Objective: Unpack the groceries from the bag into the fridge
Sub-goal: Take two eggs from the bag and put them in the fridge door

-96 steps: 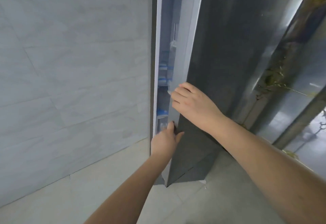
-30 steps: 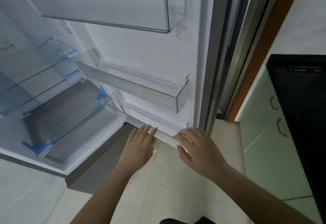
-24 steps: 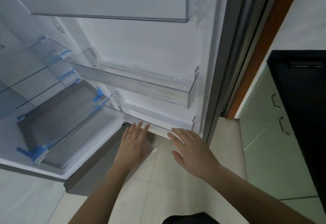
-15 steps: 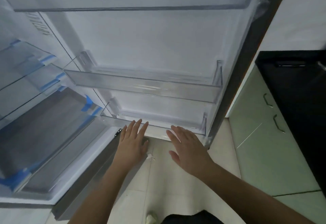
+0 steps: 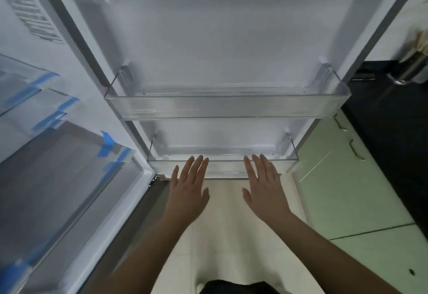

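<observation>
The fridge door [image 5: 220,45] stands wide open and faces me, with clear plastic door bins: an upper one [image 5: 227,106] and a lowest one [image 5: 222,162]. Both bins hold nothing. My left hand [image 5: 188,189] and my right hand [image 5: 264,188] are flat, fingers spread, fingertips at the front rim of the lowest bin; neither holds anything. The fridge interior [image 5: 58,154] on the left shows glass shelves and a drawer with blue tape strips. No bag or groceries are in view.
Pale floor tiles [image 5: 222,235] lie below my hands. Green cabinet doors [image 5: 342,189] with metal handles stand to the right under a black countertop [image 5: 393,120]. A metal object [image 5: 410,71] sits on that counter at the far right.
The door swung from nearly shut to fully open and now faces me. My hands let go of its edge and flattened out near the lowest bin. The view turned toward the door.
</observation>
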### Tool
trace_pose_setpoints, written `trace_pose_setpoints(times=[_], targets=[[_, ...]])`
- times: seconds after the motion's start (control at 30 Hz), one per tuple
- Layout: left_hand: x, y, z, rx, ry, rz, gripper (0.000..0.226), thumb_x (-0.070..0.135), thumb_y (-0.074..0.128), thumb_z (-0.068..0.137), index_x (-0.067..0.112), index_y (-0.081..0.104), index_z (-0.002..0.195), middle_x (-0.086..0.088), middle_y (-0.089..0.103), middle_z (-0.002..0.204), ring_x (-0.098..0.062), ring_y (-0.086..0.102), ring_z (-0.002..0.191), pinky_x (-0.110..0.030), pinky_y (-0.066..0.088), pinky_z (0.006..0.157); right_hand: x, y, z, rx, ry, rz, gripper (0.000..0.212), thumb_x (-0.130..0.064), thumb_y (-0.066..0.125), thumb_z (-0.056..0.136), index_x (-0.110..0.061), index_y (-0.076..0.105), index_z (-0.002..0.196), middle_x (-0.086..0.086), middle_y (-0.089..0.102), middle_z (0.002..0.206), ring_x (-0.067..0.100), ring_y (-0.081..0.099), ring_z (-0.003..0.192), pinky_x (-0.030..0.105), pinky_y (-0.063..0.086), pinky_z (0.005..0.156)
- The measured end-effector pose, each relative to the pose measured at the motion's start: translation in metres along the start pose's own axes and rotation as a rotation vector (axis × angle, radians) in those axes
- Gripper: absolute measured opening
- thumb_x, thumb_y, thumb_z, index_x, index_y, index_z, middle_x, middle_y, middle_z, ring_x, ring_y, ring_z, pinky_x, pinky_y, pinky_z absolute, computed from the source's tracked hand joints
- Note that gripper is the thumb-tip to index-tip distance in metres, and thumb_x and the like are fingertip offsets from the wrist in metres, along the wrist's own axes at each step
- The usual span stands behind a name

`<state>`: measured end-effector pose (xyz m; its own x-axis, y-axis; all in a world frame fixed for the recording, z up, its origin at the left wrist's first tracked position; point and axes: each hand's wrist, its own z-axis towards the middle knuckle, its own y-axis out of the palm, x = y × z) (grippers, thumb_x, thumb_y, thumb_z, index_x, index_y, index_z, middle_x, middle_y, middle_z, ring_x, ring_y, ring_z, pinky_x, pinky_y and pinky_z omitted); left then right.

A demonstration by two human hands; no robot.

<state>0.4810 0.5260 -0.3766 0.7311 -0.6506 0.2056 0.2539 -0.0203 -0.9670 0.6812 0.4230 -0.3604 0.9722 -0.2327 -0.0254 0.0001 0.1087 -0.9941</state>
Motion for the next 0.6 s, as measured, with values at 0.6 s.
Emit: trace_pose_setpoints(times=[0.6], targets=[[0.010, -0.031, 0.007, -0.132, -0.085, -0.083, 0.074, 0.057, 0.031, 0.086, 0.021, 0.029, 0.151, 0.001, 0.021, 0.160, -0.018, 0.013, 0.149, -0.049, 0.026, 0.115, 0.023, -0.025, -0.009, -0.131, -0.066, 0.072, 0.090, -0.038, 0.066, 0.081, -0.018, 0.014, 0.152, 0.009, 0.015, 0.160, 0.028, 0.020, 0.146, 0.050, 0.042, 0.101]])
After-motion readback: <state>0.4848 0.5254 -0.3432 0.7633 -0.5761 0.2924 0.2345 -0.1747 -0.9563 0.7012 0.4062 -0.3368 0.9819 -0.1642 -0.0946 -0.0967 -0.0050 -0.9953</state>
